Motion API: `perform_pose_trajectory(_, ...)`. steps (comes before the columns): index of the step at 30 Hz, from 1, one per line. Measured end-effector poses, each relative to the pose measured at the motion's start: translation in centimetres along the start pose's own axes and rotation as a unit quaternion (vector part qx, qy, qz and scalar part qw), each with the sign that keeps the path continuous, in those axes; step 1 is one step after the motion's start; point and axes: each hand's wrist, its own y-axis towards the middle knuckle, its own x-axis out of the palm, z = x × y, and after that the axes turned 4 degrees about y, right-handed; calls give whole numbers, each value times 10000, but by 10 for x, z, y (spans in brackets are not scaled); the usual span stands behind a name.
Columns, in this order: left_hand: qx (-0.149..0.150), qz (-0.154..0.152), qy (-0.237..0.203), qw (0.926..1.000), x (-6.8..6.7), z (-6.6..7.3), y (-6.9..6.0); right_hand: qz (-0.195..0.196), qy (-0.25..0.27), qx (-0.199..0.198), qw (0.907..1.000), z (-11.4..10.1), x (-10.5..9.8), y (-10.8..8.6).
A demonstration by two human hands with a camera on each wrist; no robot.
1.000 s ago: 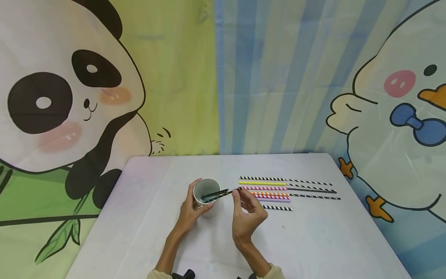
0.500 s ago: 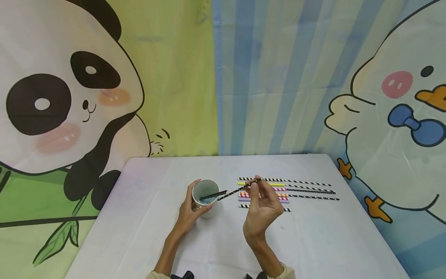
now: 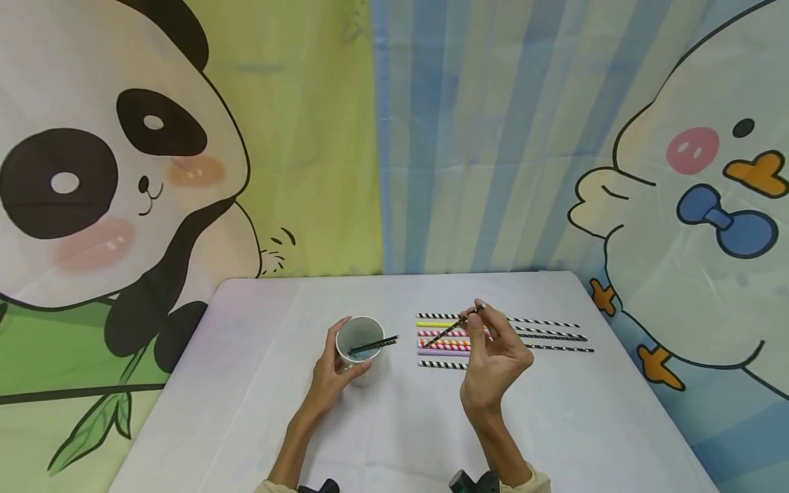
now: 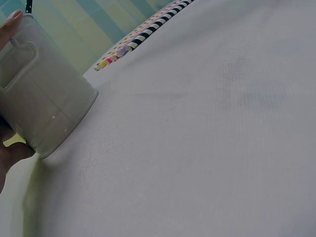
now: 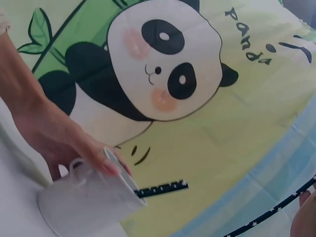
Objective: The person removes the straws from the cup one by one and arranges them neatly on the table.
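My left hand (image 3: 329, 376) grips a white mug (image 3: 370, 376) from its left side, near the table's middle. In the left wrist view, the mug (image 4: 49, 94) shows its handle, with a thumb at its rim. Dark straws with white marks (image 3: 383, 343) stick out over the mug's right rim. To the right, my right hand (image 3: 496, 363) pinches one black straw (image 3: 448, 327) near its upper end, holding it slanted above the laid-out straws. White stars mark this straw (image 5: 269, 213) in the right wrist view, where only some fingertips (image 5: 303, 217) show.
Beneath the right hand lies a row of paper straws: black-and-white striped (image 3: 434, 316), yellow, pink, orange, purple, and another striped one (image 3: 437, 364) nearest me. Further right, several thinner black patterned straws (image 3: 557, 348) continue the rows. Printed cloths hang behind the white table (image 3: 277, 308).
My right hand has drawn the black straw out of the mug and carried it right, over the straw rows. The left hand stays on the mug, and other dark straws remain inside.
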Motion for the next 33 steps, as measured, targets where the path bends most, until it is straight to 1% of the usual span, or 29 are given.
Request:
perform_pose_trajectory(5,-3,-26,-2,10000,0,-1,0,-287,-438,-30,9986,4,-14,6)
perform_pose_trajectory(8,-6,-60,-36,10000,0,0,-1,-474,-895,-124,9948,5,-21,10)
perform_pose_trajectory(11,11,-64,-46,10000,-1,1,-1,-646,-1454,-263,9869,4,-28,14)
perform_pose_trajectory(15,5,-51,-40,10000,-1,1,-1,-874,-1938,-442,9761,5,-40,20)
perform_pose_trajectory(23,-27,-50,48,10000,-3,1,0,-1175,-2541,-678,9576,11,-69,32)
perform_pose_trajectory(32,10,-90,-46,9999,-1,0,0,-1633,-3259,-983,9260,17,-101,42)
perform_pose_trajectory(33,4,-89,-50,9999,-1,0,-1,-1695,-3363,-1007,9209,17,-104,43)
